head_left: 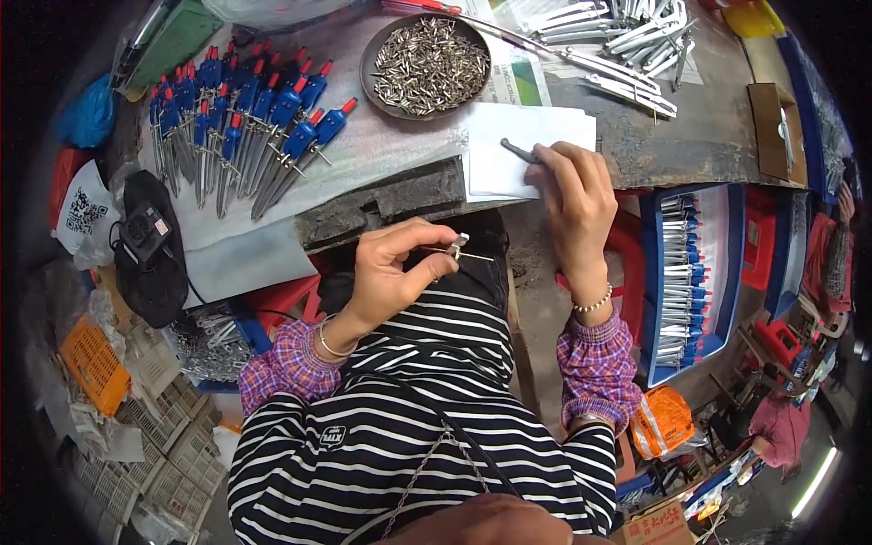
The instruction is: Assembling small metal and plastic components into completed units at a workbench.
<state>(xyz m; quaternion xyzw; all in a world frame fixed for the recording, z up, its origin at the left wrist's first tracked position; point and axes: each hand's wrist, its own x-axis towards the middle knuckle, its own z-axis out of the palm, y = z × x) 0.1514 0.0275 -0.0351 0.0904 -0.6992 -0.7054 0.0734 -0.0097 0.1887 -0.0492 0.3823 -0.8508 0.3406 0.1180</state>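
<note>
My left hand (395,272), above my lap and in front of the bench edge, pinches a small silvery metal part (459,242) between thumb and forefinger. A thin pin sticks out of it to the right. At the white paper (490,173) my right hand (579,195) has its fingers closed on the lower end of a dark grey bent metal piece (518,149). Beyond the paper stands a round dark bowl (368,68) full of small metal pins (431,64).
Many slim metal legs with blue bodies and red tips (245,118) lie in a heap at the left. Bare metal arms (627,45) are piled back right. A blue tray (649,272) of similar pieces stands right. A black pouch (145,254) lies left.
</note>
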